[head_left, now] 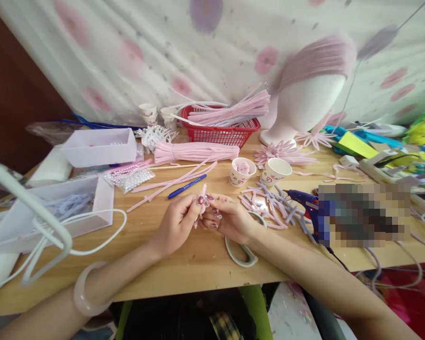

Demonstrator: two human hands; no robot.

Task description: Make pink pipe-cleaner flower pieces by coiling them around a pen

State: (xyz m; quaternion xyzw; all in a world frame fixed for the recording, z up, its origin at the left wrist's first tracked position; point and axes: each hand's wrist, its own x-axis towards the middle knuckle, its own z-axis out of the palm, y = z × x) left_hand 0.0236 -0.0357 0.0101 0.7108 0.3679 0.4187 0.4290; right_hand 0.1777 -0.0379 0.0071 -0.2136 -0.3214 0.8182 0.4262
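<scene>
My left hand (179,217) and my right hand (230,217) meet above the middle of the wooden table, fingers pinched together. Between the fingertips a short piece of pink pipe cleaner (204,189) pokes upward; the rest of it is hidden by the fingers. Both hands appear to grip this same piece. Just beyond them lies a blue pen (187,186). Under and beside my right wrist is a roll of green tape (246,259). Cut pink and lilac pipe cleaner pieces (269,208) are strewn to the right of my right hand.
Two paper cups (276,172) stand behind the hands, one with pink pieces. A blue glue gun (306,203) lies at right. Behind are a pink pipe cleaner bundle (194,152), a red basket (219,134) and a white foam head (304,104). White boxes (104,200) and a cable occupy the left.
</scene>
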